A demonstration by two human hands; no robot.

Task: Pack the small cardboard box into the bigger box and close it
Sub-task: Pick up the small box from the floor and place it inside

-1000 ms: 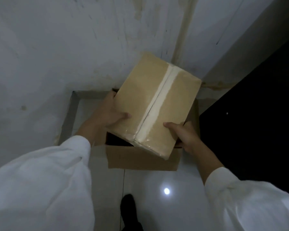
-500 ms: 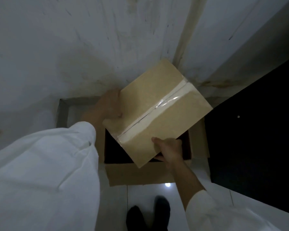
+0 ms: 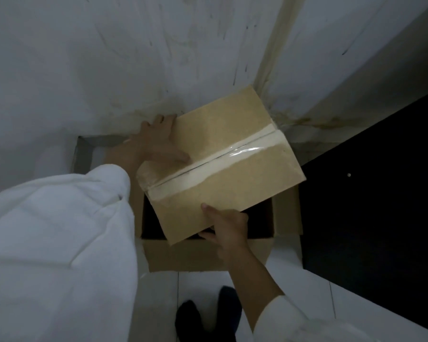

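The small cardboard box (image 3: 223, 134), brown with a strip of clear tape across its top, hangs tilted above the open bigger box (image 3: 203, 255) on the floor. My left hand (image 3: 156, 141) grips the small box at its far left edge, thumb lying on top. At the near edge, my right hand (image 3: 226, 228) holds it with the thumb on top and fingers underneath. The bigger box shows a dark inside (image 3: 151, 220), with its front flap folded down and a right flap (image 3: 288, 213) spread out.
A stained white wall (image 3: 134, 58) rises just behind the boxes, meeting a corner on the right. A dark panel (image 3: 371, 193) stands at the right. A grey metal frame (image 3: 80, 151) lies at the left. My dark shoes (image 3: 208, 317) stand on white floor tiles below.
The small box has turned so that its tape line runs crosswise, and it sits lower over the bigger box. My left hand moved to its far edge, my right to the near edge.
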